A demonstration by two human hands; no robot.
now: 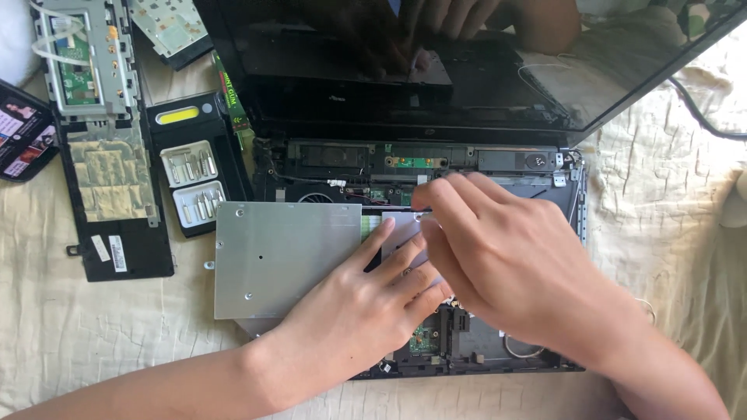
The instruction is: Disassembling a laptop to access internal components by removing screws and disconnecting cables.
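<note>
Toward the bed's left edge lie a removed black cover point(117, 194) and a bit case point(191, 167). My left hand point(366, 303) rests flat, fingers spread, on the silver metal plate point(280, 260) of the opened laptop point(482, 167). My right hand point(506, 257) pinches something small above the plate; what, I cannot tell. A slip could drop it into the chassis, I judge, or snag the thin cables.

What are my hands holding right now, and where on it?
Both hands, left and right, rest fingertips on a small silver plate inside the laptop base; an actual grip cannot be told.
</note>
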